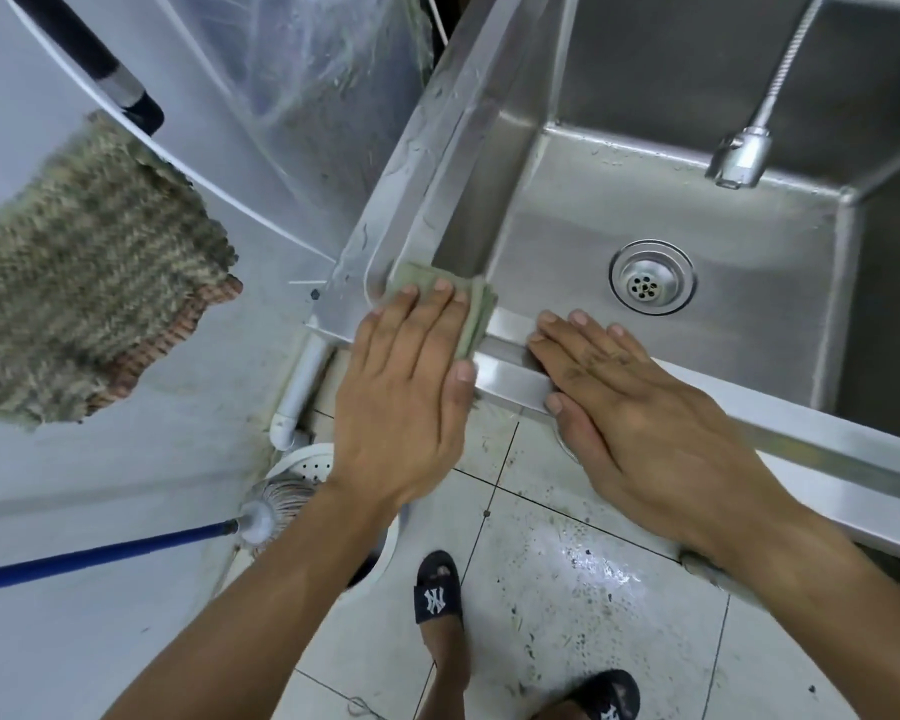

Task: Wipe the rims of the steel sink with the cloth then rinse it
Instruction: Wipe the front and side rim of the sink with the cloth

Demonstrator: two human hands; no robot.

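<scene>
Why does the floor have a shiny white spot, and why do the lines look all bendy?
Head view: the shiny spot is light glaring off the wet white floor tiles; the wide-angle lens bends the front rim of the steel sink and the blue mop handle; the left hand pressing the folded green cloth and the flat right hand look sharp, while the hanging woven rag looks softer.

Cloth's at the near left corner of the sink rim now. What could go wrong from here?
1. The left hand presses the folded green cloth flat, with part hanging over the basin edge; it could slip into the steel sink.
2. The left rim is beaded with water, so one pass may only smear it.
3. The floor tiles look wet and gritty beside the sandal; footing may slip.
</scene>
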